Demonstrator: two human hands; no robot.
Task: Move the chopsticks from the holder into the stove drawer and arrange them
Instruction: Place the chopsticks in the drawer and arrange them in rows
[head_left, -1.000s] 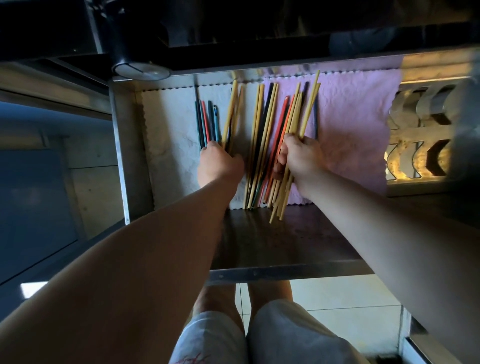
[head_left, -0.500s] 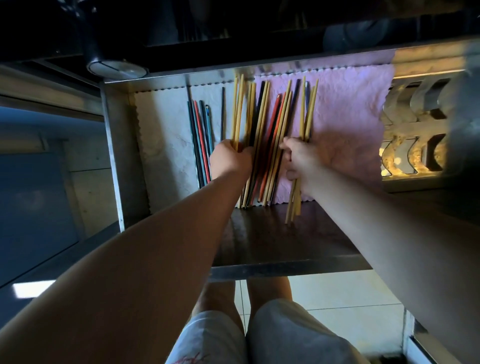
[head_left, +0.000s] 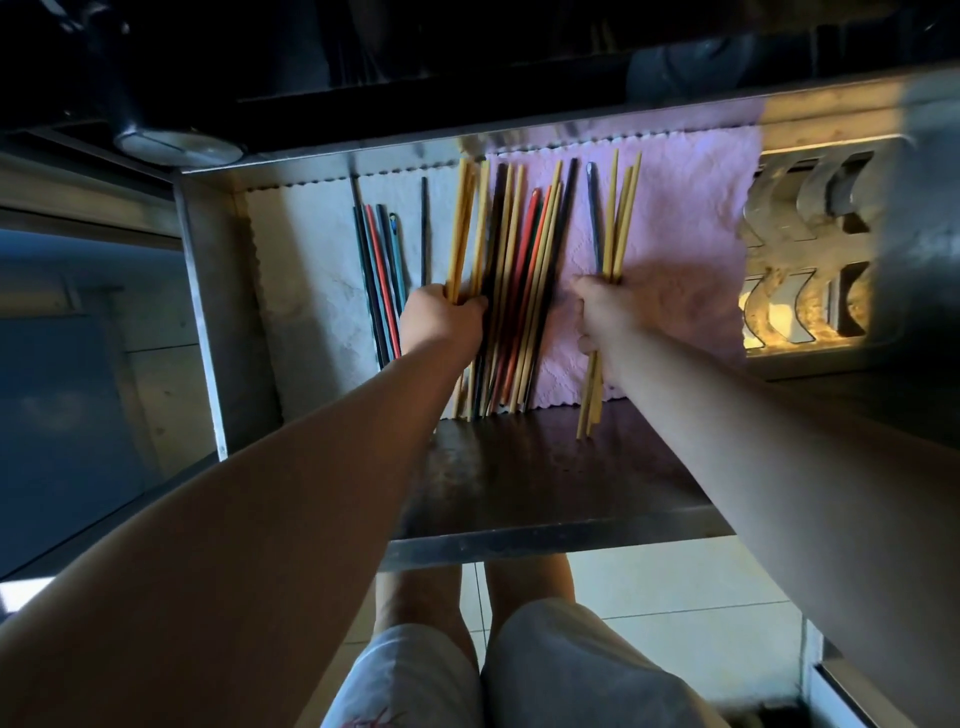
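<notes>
- Chopsticks (head_left: 519, 270) lie lengthwise in the open drawer (head_left: 545, 467), spread over two cloths. The middle heap mixes yellow, dark and red sticks, too crowded for us to count.
- Our left hand (head_left: 441, 322) curls round a yellow bundle (head_left: 462, 223) at the heap's left side, fingers closed on it.
- Our right hand (head_left: 602, 312) grips a separate bundle (head_left: 615, 228), one dark stick with about four yellow ones. It sits apart to the right of the heap, and its near ends overhang the cloth edge onto the bare drawer floor.
- Further left we count about five thin sticks (head_left: 383, 280), dark, red and blue, side by side. One single dark stick (head_left: 423, 228) lies between them and the yellow bundle.
- The white cloth (head_left: 301, 270) has a bare strip between the thin sticks and the left wall (head_left: 208, 322). The pink cloth (head_left: 685, 249) is bare from the separate bundle to its right edge.
- The dark drawer floor is uncovered from the cloths' near edges to the front rim (head_left: 545, 543).
- Below the rim we see pale shorts (head_left: 571, 670) over floor tiles (head_left: 675, 597).
</notes>
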